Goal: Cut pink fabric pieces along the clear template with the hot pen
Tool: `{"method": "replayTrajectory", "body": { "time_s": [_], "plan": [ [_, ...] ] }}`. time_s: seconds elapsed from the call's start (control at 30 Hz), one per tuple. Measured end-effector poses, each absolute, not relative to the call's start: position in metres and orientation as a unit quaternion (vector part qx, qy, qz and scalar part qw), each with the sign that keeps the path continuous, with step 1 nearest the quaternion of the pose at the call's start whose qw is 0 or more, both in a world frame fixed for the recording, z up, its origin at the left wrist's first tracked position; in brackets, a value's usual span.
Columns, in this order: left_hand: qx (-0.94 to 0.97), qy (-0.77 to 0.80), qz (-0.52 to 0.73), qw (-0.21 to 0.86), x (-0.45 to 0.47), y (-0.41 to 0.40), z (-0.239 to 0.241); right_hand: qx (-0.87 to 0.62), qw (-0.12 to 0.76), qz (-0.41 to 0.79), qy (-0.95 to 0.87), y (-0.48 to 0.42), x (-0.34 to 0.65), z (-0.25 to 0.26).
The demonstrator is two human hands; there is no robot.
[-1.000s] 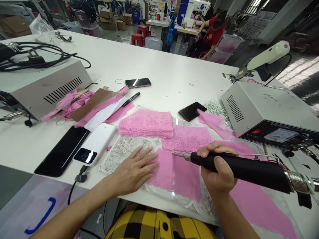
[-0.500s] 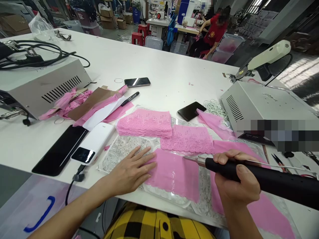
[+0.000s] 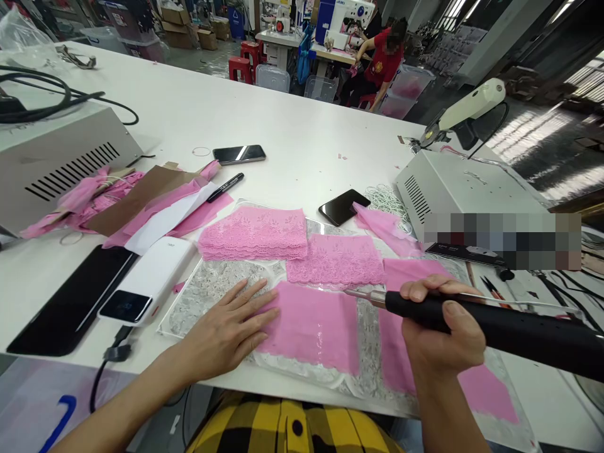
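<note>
My left hand (image 3: 231,333) lies flat with its fingers spread, the fingertips on the left edge of a pink fabric piece (image 3: 314,327). My right hand (image 3: 443,327) grips a thick black-handled tool with a slim pointed metal tip (image 3: 368,294). That tip is by the upper right edge of the same piece; whether it touches the cloth I cannot tell. A pink lace piece (image 3: 335,261) lies just above, beside a stack of pink lace pieces (image 3: 255,234). More pink fabric (image 3: 396,352) is partly hidden under my right hand. A grey-patterned clear-covered mat (image 3: 198,292) lies beneath.
At left are a black phone-like slab (image 3: 70,296), a white power bank (image 3: 151,277) with a cable and a grey vented box (image 3: 61,163). Further phones (image 3: 342,206), a marker (image 3: 225,187) and another grey box (image 3: 462,182) surround the mat. A person in red (image 3: 384,60) sits beyond.
The view has shifted, so the table's things appear further left. The tool tip now sits slightly higher along the fabric's upper right edge. My left hand remains on the piece.
</note>
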State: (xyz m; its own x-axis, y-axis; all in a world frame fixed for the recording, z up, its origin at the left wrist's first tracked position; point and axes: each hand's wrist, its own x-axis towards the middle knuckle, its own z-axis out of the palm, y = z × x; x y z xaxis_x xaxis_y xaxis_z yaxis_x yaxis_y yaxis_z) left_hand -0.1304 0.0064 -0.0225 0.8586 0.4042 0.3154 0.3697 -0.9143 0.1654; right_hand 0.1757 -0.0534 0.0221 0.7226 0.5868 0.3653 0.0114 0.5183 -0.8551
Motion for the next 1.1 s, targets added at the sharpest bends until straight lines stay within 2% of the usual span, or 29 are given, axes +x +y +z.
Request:
{"method": "replayTrajectory", "body": {
  "time_s": [0.33,0.5,0.77,1.1],
  "plan": [
    [0.963,0.178,0.198,0.048,-0.128,0.006,-0.016,-0.477,0.806,0.159,-0.312,-0.064,0.197,0.02],
    [0.961,0.147,0.229,0.037,-0.094,-0.008,-0.009,-0.466,0.813,0.159,-0.31,-0.068,0.203,0.017],
    [0.977,0.117,0.167,0.069,-0.011,-0.019,-0.011,-0.459,0.821,0.151,-0.305,-0.074,0.206,0.017],
    [0.981,0.125,0.131,0.069,-0.005,-0.016,-0.027,-0.441,0.828,0.171,-0.301,-0.076,0.203,0.017]
  ]
}}
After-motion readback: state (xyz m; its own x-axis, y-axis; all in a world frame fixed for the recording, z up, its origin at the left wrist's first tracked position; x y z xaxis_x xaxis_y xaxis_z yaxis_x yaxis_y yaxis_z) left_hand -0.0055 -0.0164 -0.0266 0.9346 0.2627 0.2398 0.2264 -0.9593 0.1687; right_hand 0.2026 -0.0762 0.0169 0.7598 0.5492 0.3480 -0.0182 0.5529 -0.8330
